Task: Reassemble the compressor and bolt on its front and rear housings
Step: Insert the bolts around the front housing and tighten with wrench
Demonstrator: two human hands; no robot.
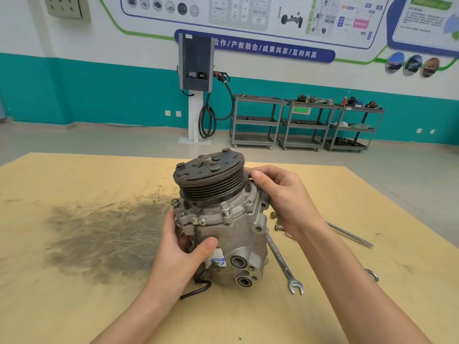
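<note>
- Left hand (185, 247) grips the grey cast-metal compressor (223, 219) body low down.
- Right hand (280, 194) holds its top by the dark ribbed pulley (211, 180).
- Silver open-end wrench (283, 264) lies just right of the compressor.

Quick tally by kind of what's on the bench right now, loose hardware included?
Compressor, gripped by left hand and right hand: 1
Combination wrench: 1
Second wrench, only its ring end showing: 1
Long metal rod: 1
Loose bolts, partly hidden by the right hand: at least 2
Total: at least 6
</note>
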